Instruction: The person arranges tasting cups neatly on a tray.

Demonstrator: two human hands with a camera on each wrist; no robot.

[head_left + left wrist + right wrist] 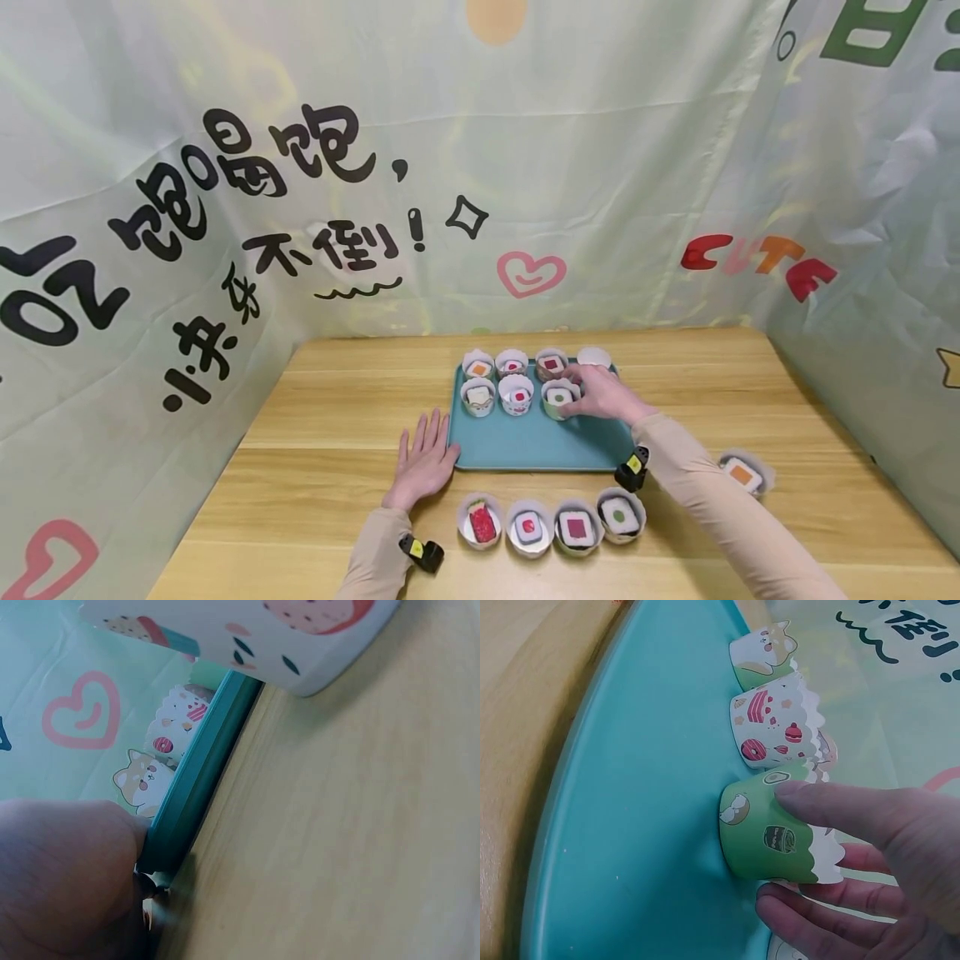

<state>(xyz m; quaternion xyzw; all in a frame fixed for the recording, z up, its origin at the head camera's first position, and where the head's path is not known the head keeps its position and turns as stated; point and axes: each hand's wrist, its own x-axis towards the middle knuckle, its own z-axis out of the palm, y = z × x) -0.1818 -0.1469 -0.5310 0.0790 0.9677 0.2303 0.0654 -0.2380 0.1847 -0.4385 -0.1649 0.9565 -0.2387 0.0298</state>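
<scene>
A green paper baking cup (761, 825) sits on the blue tray (525, 446). Inside it in the head view is a white square piece with a green dot (558, 398). My right hand (600, 393) holds this cup at its right side, with the thumb on the near wall and the fingers round the rim in the right wrist view. Flat on the table beside the tray's left edge lies my left hand (424, 463), fingers stretched out, with nothing in it. Left of the green cup stand a pink-and-white patterned cup (772, 724) and a dog-print cup (759, 656).
A back row of several cups (477, 365) lines the tray's far edge. In front of the tray stand several more filled cups, one with a red piece (481, 523). Another cup with an orange-topped piece (744, 475) lies right of my right forearm. Printed cloth (450, 300) hangs behind.
</scene>
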